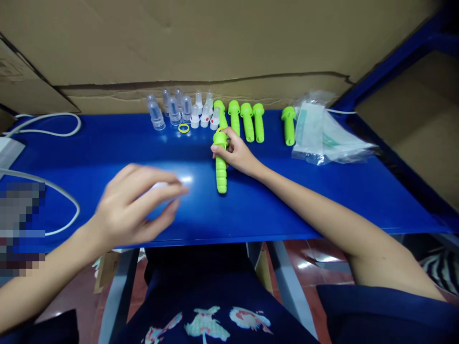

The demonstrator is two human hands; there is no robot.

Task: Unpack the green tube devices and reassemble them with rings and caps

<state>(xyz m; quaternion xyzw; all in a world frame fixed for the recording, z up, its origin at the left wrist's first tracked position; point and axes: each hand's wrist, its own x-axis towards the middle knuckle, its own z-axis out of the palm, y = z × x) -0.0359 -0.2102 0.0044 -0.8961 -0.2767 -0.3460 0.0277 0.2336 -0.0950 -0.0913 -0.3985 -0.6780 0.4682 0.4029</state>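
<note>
My right hand grips a bright green ribbed tube by its wider capped end, thumb across the cap and fingers behind. The tube's narrow end points toward me. A bit of yellow, like a thin ring, shows at the cap's top beside my index finger. My left hand hovers over the front left of the blue table, blurred by motion, fingers apart and loosely bent, holding nothing visible. Further back lie several similar green tubes and a loose yellow ring.
Clear plastic cylinders and small white-based clear pieces, some with red dots, stand along the back. Plastic bags with white-green contents lie at right, beside one separate green tube. White cables loop at left. Cardboard walls the back.
</note>
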